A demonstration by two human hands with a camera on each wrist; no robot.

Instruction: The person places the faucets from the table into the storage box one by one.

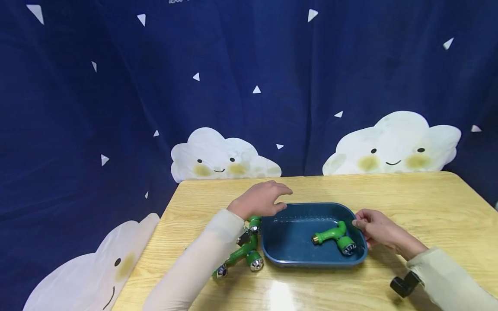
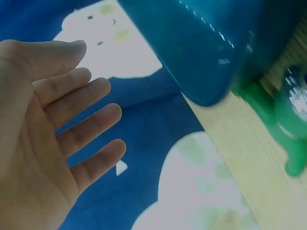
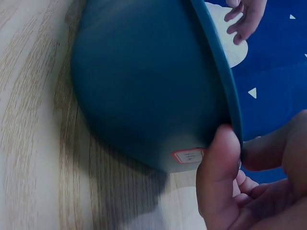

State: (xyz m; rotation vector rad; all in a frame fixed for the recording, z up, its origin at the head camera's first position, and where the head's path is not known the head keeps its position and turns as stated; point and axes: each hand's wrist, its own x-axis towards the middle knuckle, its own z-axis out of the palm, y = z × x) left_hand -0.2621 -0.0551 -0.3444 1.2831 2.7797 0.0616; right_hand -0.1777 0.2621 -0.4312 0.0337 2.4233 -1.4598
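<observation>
A dark blue plastic basin (image 1: 292, 242) sits on the table, with one green tap (image 1: 331, 234) lying inside toward its right end. My right hand (image 1: 383, 231) pinches the basin's right rim between thumb and finger, as the right wrist view shows close up on the basin wall (image 3: 148, 81). Above the basin's far left corner hovers my left hand (image 1: 262, 199), its fingers spread and relaxed, holding nothing; the palm (image 2: 38, 143) is bare in the left wrist view. Just left of the basin lie several green taps (image 1: 246, 251) with chrome ends, partly hidden by my left sleeve.
The wooden table (image 1: 420, 207) runs back to a dark blue curtain (image 1: 241, 56) printed with clouds and white triangles. A black device (image 1: 404, 284) is at my right wrist. On the basin's outer wall is a small red-edged label (image 3: 188, 155).
</observation>
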